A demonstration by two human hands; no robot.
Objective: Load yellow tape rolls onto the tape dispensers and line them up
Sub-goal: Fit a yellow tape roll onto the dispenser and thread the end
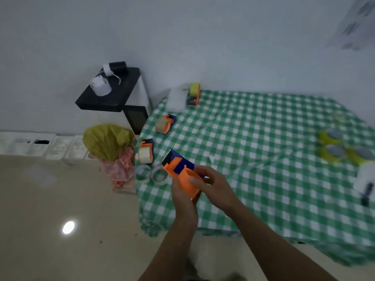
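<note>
A wrinkled green-and-white checked cloth (253, 149), soft and matt, covers the table. The orange-and-blue plastic tape dispenser (180, 172) at its near left edge looks smooth, with a slight sheen. The yellow tape rolls (329, 137) at the right look glossy, though blurred. On the left, a polished beige floor (50, 199) mirrors a lamp, beside a crinkled yellow plastic bag (107, 140) and a thin pink plastic bag (121, 169).

Dispensers (165, 123) sit left on the table (253, 138), tape rolls (332, 136) right.

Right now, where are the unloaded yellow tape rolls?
Head view: three yellow tape rolls cluster on the checked tablecloth at the table's right side, just beyond a white object.
</note>
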